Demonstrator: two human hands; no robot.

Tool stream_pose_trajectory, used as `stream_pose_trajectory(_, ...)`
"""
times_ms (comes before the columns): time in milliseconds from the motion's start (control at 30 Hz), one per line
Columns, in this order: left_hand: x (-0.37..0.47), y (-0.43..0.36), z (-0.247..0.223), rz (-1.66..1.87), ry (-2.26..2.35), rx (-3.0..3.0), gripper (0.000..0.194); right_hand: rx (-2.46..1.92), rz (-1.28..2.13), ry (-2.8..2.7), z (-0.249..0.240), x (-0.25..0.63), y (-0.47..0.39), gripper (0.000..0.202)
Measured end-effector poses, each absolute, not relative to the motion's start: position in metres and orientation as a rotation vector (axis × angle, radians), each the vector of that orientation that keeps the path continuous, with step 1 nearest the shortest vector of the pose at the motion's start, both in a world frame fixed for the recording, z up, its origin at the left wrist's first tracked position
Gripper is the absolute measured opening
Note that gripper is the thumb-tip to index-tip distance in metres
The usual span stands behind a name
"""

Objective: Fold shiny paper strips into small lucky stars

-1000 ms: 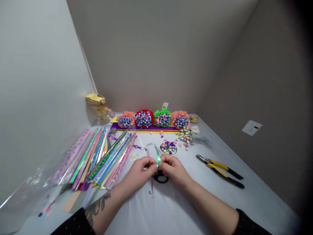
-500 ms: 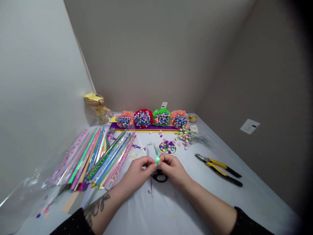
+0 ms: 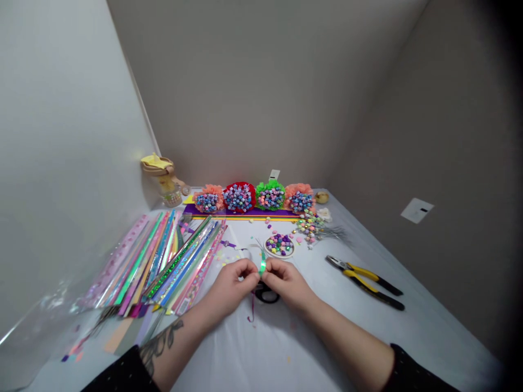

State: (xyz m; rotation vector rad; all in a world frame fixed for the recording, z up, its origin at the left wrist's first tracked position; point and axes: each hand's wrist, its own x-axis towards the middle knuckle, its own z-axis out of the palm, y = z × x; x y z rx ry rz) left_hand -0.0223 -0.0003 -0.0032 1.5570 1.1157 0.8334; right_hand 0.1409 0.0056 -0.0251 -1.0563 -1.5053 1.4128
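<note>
left hand point(image 3: 235, 279) and right hand point(image 3: 289, 279) pinch green strip point(image 3: 262, 266) between fingertips, near black scissors point(image 3: 267, 301); two-sided grip likely steadies thin strip. bowl point(image 3: 281, 257) just beyond, seemingly for easy reach. pliers point(image 3: 365, 280) at right, leaving hands room.

"How does the green strip point(image 3: 262, 265) look?"
"Smooth and glossy, like foil."
"And the long strips point(image 3: 180, 260) toward the left edge of the table point(image 3: 433, 332)?"
"Mostly shiny, some glittery; the plain sheets point(image 3: 128, 335) poking out nearest us are matt, papery."
"The pliers point(image 3: 347, 267) by the right edge?"
"Metal head, plastic-looking handles."
"Those ruffles point(image 3: 271, 185) along the far edge?"
"Crinkly, matt, tissue-like."
"Underneath everything?"
"White cloth point(image 3: 269, 354), matt, softly creased."
</note>
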Motion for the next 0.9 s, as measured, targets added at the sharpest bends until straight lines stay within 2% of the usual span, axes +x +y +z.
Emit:
stream_pose_trajectory(200, -0.020, -0.002, 0.000, 0.700, 1.145, 1.372, 0.029, -1.113, 1.407, -1.414, -0.028, 0.141, 0.006, 0.022)
stream_pose_trajectory(533, -0.021, -0.002, -0.003, 0.839, 1.194, 1.540, 0.016, -1.096, 1.398, -1.456, -0.022, 0.137, 0.004, 0.020)
stream_pose_trajectory(767, -0.021, -0.004, 0.006, 0.913, 1.281, 1.636, 0.014, -1.122, 0.927, -1.575, -0.015, 0.141, -0.002, 0.011)
stream_pose_trajectory(900, -0.021, -0.007, 0.007, 0.929, 1.283, 1.747, 0.015, -1.086, 0.808, -1.649, -0.015, 0.141, -0.005, 0.007)
